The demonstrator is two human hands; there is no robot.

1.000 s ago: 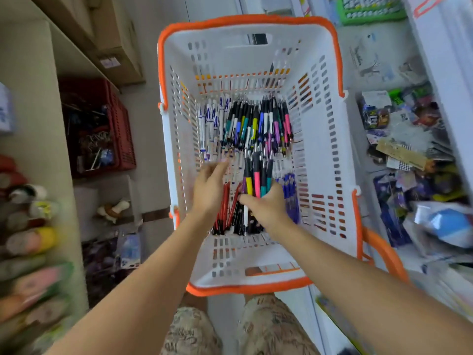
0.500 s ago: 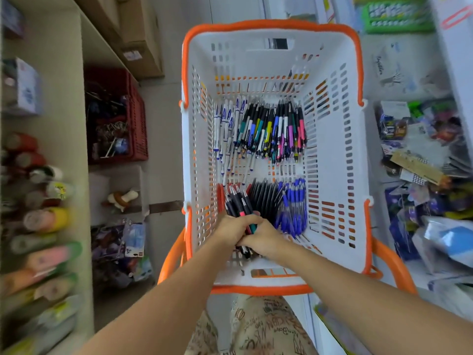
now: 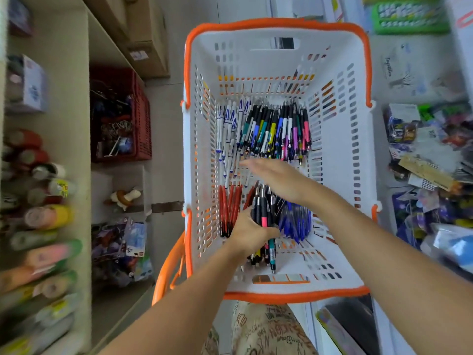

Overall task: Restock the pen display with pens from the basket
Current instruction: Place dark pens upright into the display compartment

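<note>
While the left hand (image 3: 252, 233) is clenching a bundle of black pens (image 3: 263, 213) low in the white basket (image 3: 340, 175), the right hand (image 3: 279, 176) is hovering flat and released above; judgement: squaring the tips before lifting is keeping strays from slipping out.

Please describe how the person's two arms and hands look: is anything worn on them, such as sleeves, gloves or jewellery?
Both forearms are bare as far as the picture shows: no sleeves, no gloves. The left hand and the right hand carry no visible ring, watch or bracelet, though the right hand is motion-blurred, so small details there cannot be told.
</note>
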